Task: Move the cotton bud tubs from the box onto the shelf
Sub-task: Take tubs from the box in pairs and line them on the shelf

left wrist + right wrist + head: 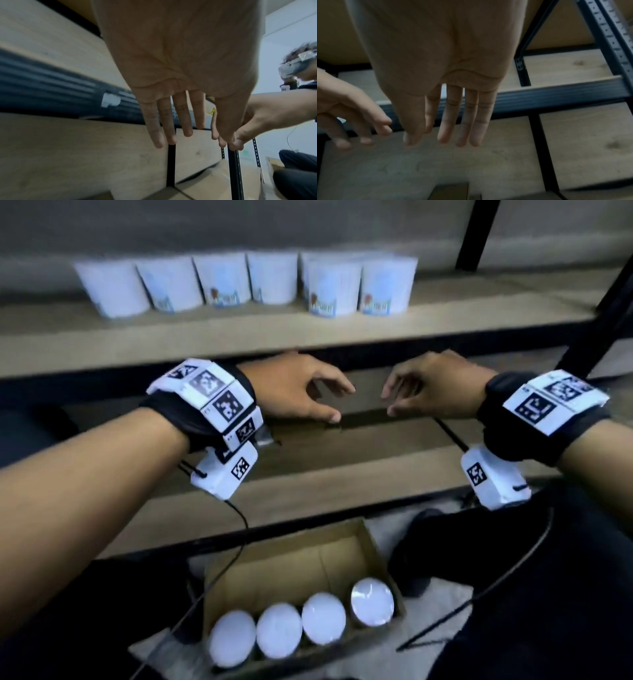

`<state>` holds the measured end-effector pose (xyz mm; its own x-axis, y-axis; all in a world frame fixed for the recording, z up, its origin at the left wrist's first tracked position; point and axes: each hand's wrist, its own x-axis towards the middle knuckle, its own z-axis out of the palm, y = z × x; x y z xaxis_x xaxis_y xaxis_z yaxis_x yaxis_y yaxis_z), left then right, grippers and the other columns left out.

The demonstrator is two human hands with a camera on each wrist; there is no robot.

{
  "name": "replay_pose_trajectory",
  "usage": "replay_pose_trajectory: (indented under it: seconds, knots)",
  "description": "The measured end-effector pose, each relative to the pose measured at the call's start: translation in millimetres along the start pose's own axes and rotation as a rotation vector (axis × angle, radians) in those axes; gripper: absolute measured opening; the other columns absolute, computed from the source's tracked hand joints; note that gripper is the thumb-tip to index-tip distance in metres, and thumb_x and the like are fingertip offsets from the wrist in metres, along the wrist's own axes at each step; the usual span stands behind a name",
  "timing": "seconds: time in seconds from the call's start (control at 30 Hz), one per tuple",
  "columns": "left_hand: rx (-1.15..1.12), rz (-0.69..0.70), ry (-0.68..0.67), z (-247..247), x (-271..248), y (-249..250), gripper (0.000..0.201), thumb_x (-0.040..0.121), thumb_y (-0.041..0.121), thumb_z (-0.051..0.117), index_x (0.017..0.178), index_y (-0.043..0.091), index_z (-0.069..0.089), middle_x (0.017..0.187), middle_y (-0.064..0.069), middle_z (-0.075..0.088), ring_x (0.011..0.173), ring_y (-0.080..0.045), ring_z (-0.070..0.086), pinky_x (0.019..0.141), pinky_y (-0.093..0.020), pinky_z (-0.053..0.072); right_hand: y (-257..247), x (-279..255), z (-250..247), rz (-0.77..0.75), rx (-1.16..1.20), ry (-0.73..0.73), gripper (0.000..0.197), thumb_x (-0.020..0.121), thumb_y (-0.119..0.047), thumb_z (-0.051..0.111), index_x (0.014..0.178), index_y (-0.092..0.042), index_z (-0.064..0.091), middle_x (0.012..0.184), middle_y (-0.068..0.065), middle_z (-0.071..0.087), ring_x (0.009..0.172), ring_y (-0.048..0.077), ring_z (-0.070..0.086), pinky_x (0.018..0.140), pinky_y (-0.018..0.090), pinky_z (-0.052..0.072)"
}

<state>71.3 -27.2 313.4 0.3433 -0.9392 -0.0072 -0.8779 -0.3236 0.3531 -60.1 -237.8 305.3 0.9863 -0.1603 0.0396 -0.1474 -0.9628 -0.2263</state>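
Hovering between shelf levels, our left hand (301, 388) and right hand (435, 386) hang empty, fingers loose and apart. Seven tubs (219, 280) stand on the shelf (239, 326); four tubs (323, 618) remain in the box (342, 549) below.

The rack (308, 481) has pale wooden boards in a black metal frame, with perforated black uprights (606, 31) at the right side. Behind it stands a plain grey wall (239, 224) — dim, without windows in view. The light is weak and cool. On the floor lies a light cloth (442, 587), a little wrinkled.
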Motion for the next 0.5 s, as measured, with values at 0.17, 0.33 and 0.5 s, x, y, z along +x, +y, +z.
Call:
replay_pose_trajectory:
  seconds: [0.17, 0.33, 0.5]
  knots:
    - [0.008, -0.082, -0.126, 64, -14, -31, 0.052, 0.083, 0.045, 0.073, 0.131, 0.033, 0.06, 0.126, 0.014, 0.065, 0.112, -0.007, 0.061, 0.093, -0.019, 0.043, 1, -6, 72, 0.042, -0.036, -0.211, 0.024, 0.081, -0.036, 0.078, 0.103, -0.029, 0.07, 0.093, -0.009, 0.073, 0.096, 0.013, 0.064, 0.093, 0.026, 0.037]
    - [-0.071, -0.206, -0.338, 146, -19, -65, 0.055, 0.085, 0.039, 0.073, 0.135, 0.028, 0.056, 0.132, 0.009, 0.06, 0.107, -0.015, 0.064, 0.09, -0.024, 0.047, 10, -11, 160, 0.11, 0.003, -0.433, 0.031, 0.078, -0.033, 0.081, 0.107, -0.026, 0.069, 0.097, -0.003, 0.071, 0.095, 0.019, 0.063, 0.093, 0.032, 0.048]
    - [-0.124, -0.238, -0.453, 233, -27, -82, 0.06, 0.083, 0.036, 0.077, 0.137, 0.024, 0.055, 0.138, 0.003, 0.057, 0.11, -0.011, 0.055, 0.08, -0.011, 0.033, 16, -23, 234, 0.138, -0.06, -0.654, 0.048, 0.073, -0.038, 0.08, 0.118, -0.031, 0.064, 0.109, -0.003, 0.063, 0.107, 0.026, 0.062, 0.096, 0.04, 0.051]
